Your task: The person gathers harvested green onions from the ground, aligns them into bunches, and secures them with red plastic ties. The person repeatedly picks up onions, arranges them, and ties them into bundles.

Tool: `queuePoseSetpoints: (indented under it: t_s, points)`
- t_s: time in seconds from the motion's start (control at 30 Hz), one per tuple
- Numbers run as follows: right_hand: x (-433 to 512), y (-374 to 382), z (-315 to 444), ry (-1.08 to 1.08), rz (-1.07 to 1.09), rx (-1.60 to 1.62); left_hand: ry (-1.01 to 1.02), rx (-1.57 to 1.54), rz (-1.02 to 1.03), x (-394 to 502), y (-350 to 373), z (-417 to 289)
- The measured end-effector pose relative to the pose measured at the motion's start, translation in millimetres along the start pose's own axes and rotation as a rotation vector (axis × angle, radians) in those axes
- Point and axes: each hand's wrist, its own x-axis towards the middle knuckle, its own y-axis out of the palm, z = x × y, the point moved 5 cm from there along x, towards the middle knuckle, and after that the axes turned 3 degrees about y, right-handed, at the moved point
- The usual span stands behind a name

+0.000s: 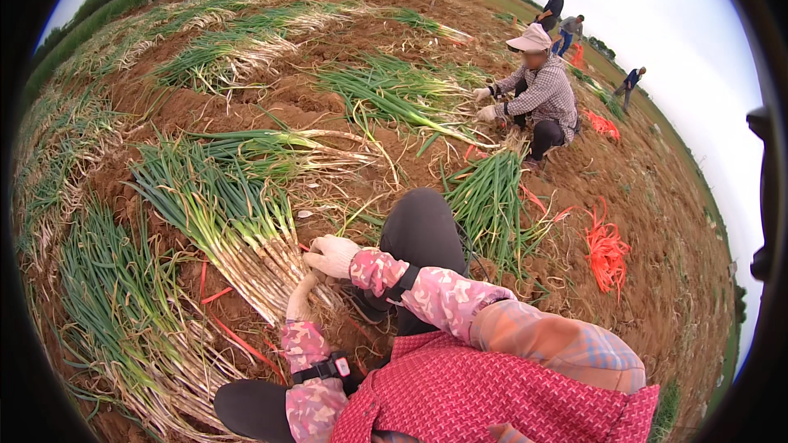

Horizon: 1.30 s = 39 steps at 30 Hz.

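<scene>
A bundle of long green onions (246,234) lies on the soil before me, its leaves pointing to the upper left and its roots toward my legs. My right hand (332,256), in a pale glove, is curled over the white stalks close to the root end. On the near side of the same stalks my left hand (301,300), also gloved, holds them, with its fingers partly hidden. Beside and partly under the bundle run strips of red plastic twine (237,337).
More onions lie in heaps at the left (117,295) and beyond the bundle (283,154). A tied onion bunch (492,203) and a tangle of red twine (606,252) lie at right. Another person (545,89) in gloves crouches over onions; several people are farther off.
</scene>
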Motion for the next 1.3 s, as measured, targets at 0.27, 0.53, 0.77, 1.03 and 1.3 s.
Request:
queuePoseSetpoints:
  t_s: [0.27,0.53,0.77,1.03,1.3]
  points:
    - [63,40,-48,0.250,0.014,0.050,-0.051,0.299,-0.118,8,-17,15]
    - [49,29,2,-0.024,-0.446,-0.117,0.044,0.401,-0.250,1,-16,0]
    - [52,17,17,-0.044,-0.081,-0.492,-0.021,0.423,-0.120,-13,5,11]
    - [130,-215,229,-0.319,-0.523,-0.291,-0.088,0.163,-0.181,-24,15,12]
    - [89,-225,426,-0.603,-0.471,-0.582,-0.178,0.143,-0.189,-28,15,14]
